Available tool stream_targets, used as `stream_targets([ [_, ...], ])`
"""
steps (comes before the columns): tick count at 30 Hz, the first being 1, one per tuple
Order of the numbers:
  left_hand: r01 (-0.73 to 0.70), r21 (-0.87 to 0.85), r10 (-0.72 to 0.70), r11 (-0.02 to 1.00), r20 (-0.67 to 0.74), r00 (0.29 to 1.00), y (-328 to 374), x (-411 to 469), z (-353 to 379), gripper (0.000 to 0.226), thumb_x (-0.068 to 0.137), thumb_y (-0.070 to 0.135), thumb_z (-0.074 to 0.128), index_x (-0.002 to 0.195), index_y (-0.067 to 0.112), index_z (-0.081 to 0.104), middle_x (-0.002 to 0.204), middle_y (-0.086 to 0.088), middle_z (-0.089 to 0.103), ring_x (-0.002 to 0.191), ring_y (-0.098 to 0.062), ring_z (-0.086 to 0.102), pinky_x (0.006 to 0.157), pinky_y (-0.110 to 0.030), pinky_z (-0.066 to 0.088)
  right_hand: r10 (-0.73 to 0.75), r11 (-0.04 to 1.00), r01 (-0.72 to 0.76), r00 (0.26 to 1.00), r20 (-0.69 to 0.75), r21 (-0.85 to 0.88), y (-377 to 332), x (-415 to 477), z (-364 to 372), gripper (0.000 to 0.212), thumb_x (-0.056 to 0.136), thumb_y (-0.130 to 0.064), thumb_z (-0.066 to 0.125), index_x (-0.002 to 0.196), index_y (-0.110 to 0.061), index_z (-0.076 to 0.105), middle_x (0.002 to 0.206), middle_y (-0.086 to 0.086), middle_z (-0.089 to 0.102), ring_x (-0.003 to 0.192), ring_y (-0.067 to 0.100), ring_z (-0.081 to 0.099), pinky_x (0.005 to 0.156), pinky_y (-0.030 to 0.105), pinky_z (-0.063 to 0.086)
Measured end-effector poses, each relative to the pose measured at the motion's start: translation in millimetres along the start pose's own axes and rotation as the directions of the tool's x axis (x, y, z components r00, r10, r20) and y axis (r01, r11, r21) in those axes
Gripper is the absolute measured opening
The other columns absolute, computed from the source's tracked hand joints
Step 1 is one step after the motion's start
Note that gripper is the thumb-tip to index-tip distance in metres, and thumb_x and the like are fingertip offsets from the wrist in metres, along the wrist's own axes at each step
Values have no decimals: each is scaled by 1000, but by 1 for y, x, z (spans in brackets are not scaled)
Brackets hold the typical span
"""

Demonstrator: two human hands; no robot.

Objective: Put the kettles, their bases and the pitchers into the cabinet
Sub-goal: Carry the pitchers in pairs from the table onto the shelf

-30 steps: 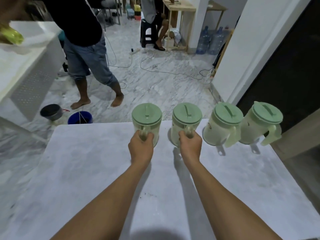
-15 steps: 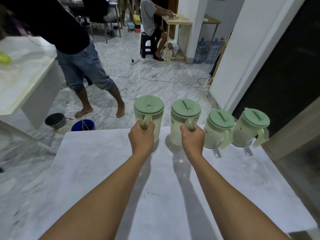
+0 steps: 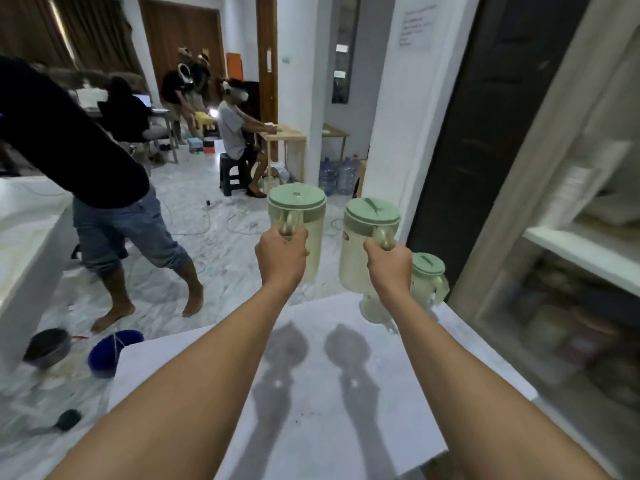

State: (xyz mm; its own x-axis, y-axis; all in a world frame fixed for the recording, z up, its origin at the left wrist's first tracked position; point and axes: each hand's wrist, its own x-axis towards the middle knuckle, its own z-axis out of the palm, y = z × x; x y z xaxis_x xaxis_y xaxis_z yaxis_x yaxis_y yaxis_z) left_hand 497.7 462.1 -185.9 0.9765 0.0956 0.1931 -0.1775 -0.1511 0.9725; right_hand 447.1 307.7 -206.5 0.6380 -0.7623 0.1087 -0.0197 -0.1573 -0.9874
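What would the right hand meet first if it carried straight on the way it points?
Probably nothing near: the right hand, gripping a pitcher, points past the table edge toward open floor and the white wall. Depth is unclear.

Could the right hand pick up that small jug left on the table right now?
Probably not. The right hand is already closed around the handle of a lifted pitcher, so it has no free grip, though the small jug stands just beside it.

Two held pitchers (image 3: 297,216) (image 3: 356,251) side by side above the table (image 3: 311,393), cabinet (image 3: 571,244) right.
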Motion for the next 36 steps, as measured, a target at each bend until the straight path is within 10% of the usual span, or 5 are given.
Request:
stream_targets([
  [13, -234, -183, 285, 955, 341, 896, 120, -98, -7, 26, 90, 28, 60, 81, 4, 64, 73, -6, 63, 67, -21, 56, 53, -28, 37, -120, 992, 94, 888, -444, -79, -116, -124, -151, 24, 87, -21, 68, 89, 3, 69, 75, 7, 61, 69, 19, 55, 58, 31, 40],
  [18, -238, -256, 336, 937, 466, 818, 161, -169, -3, 22, 90, 26, 60, 81, 7, 65, 71, -3, 61, 63, -16, 53, 53, -27, 36, -128, 989, 60, 817, -562, -137, -138, -180, -228, 17, 83, -27, 70, 74, -14, 64, 74, 5, 66, 69, 23, 59, 62, 32, 45],
  [36, -186, -403, 423, 896, 650, 631, 263, -455, 19, 16, 90, 24, 61, 83, 11, 66, 77, -3, 61, 73, -22, 55, 62, -25, 32, -165, 972, -27, 627, -762, -232, -165, -381, -495, 17, 83, -24, 67, 69, -15, 61, 65, 4, 61, 62, 20, 55, 57, 31, 43],
])
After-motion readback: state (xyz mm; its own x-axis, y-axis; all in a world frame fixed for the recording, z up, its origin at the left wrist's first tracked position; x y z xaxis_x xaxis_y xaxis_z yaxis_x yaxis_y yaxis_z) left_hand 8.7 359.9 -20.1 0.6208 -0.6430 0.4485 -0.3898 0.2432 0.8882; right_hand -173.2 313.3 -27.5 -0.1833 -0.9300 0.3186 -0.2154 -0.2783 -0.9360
